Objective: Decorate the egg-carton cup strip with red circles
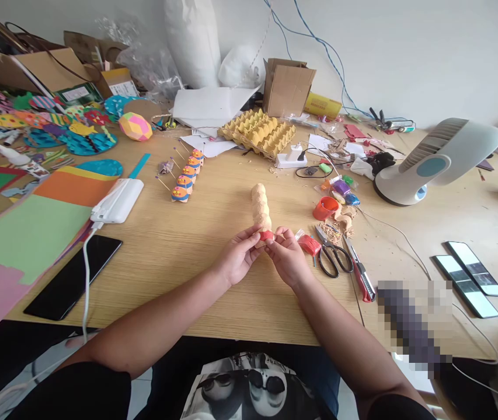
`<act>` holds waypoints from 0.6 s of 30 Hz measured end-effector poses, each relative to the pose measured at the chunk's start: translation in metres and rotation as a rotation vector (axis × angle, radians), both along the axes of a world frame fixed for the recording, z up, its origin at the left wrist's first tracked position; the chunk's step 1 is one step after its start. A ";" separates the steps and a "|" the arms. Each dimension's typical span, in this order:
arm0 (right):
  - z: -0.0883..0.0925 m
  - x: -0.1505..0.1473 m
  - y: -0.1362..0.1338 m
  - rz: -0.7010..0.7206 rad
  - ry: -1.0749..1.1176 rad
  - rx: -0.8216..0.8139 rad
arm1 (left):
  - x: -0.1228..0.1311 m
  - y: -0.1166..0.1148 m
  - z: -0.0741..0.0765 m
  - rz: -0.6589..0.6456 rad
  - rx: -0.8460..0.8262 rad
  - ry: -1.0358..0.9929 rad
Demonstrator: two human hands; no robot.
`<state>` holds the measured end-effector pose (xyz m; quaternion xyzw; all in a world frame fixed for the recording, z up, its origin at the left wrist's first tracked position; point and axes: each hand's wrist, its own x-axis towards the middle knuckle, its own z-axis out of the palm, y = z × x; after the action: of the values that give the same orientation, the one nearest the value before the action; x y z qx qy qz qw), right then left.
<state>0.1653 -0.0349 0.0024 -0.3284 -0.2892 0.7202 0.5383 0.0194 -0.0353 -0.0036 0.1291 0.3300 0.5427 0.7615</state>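
A strip of bumpy cream-coloured egg-carton cups (260, 204) points away from me over the middle of the table. Red modelling clay (267, 235) covers part of its near cup. My left hand (240, 256) is closed on that near end from the left, thumb against the red clay. From the right, my right hand (290, 259) pinches the same end with bent fingers; the fingertips partly hide the cup. Just right of my right hand lies a packet of red clay (310, 244), with black-handled scissors (334, 252) beside it.
A finished-looking caterpillar strip (187, 178), orange and blue, stands at the left. Yellow egg trays (257, 133) lie behind. A box cutter (360, 271), red pot (325, 207) and white fan (432, 163) are on the right; a phone (73, 277) and power bank (119, 201) are left.
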 end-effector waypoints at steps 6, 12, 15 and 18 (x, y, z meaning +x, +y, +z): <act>0.000 -0.001 0.000 -0.016 -0.028 0.026 | 0.000 0.000 0.001 -0.003 -0.003 0.002; 0.003 0.002 0.000 0.010 0.042 -0.043 | -0.001 0.000 0.002 0.010 0.005 -0.009; 0.004 0.002 0.001 0.004 0.037 -0.047 | -0.002 0.001 0.001 0.008 0.013 -0.015; 0.003 0.001 0.000 -0.003 0.015 -0.036 | -0.002 0.001 0.000 0.009 0.017 -0.023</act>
<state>0.1663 -0.0345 0.0057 -0.3333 -0.2716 0.7269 0.5354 0.0175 -0.0343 -0.0033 0.1281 0.3173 0.5506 0.7614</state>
